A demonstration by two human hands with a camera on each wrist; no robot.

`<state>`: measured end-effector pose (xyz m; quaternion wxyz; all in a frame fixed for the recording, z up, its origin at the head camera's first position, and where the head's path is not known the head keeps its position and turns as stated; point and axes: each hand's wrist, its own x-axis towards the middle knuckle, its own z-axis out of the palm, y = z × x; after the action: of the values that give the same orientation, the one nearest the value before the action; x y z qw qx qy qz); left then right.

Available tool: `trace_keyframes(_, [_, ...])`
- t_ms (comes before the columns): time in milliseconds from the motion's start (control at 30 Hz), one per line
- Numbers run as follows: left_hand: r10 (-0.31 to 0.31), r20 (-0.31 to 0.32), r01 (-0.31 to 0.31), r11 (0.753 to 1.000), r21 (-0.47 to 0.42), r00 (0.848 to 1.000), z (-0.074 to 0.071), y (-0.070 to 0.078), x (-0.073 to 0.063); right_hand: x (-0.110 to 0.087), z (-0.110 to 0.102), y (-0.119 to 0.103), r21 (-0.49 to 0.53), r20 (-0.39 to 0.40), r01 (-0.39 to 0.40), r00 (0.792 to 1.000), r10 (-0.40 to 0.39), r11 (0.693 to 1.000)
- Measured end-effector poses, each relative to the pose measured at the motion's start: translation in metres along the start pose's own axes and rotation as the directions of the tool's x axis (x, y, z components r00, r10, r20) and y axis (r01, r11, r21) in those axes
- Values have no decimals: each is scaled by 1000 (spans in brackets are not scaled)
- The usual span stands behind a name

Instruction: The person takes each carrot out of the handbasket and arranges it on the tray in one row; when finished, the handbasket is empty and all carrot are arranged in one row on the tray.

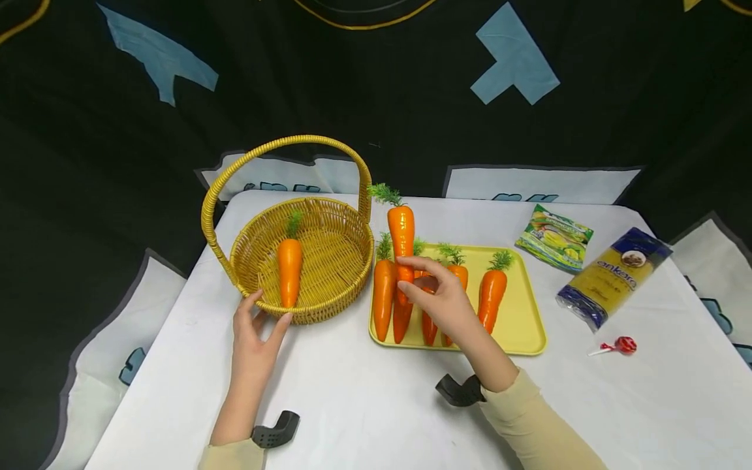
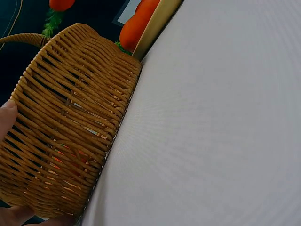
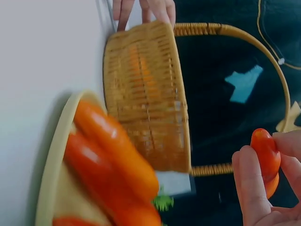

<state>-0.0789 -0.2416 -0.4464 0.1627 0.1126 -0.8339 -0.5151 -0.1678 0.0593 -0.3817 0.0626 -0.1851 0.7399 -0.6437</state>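
Observation:
A wicker basket (image 1: 329,313) with a tall arched handle stands at left, and one orange carrot (image 1: 290,267) with green leaves lies inside. My left hand (image 1: 255,339) holds the basket's near left side, its thumb and fingers spread along the wall and rim. Between thumb and fingers, my right hand (image 1: 440,300) pinches another carrot (image 1: 402,228) by its lower part, leaves upward, above the left side of a yellow tray (image 1: 523,320). Several more carrots (image 1: 492,294) lie on that tray, some partly hidden behind the right hand. In the right wrist view, the held carrot's tip (image 3: 266,150) shows between the fingers.
A green packet (image 1: 555,238) and a yellow-blue pasta bag (image 1: 613,277) lie right of the tray. Nearer me is a red lollipop (image 1: 624,345). The white tabletop (image 1: 364,405) ends at the back against a dark cloth (image 1: 411,111).

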Motion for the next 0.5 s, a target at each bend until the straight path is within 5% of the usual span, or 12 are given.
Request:
trace_keyframes(267, [3,1,-3,1000,-15,1000,2,-1,1,-28,-39,14,-31,-119,-16,993,12,999])
trace_keyframes(500, [-2,-12,2,1000,-9,1000,1,-1,1,-54,-72,34,-141,-255,-118,964,79,983])
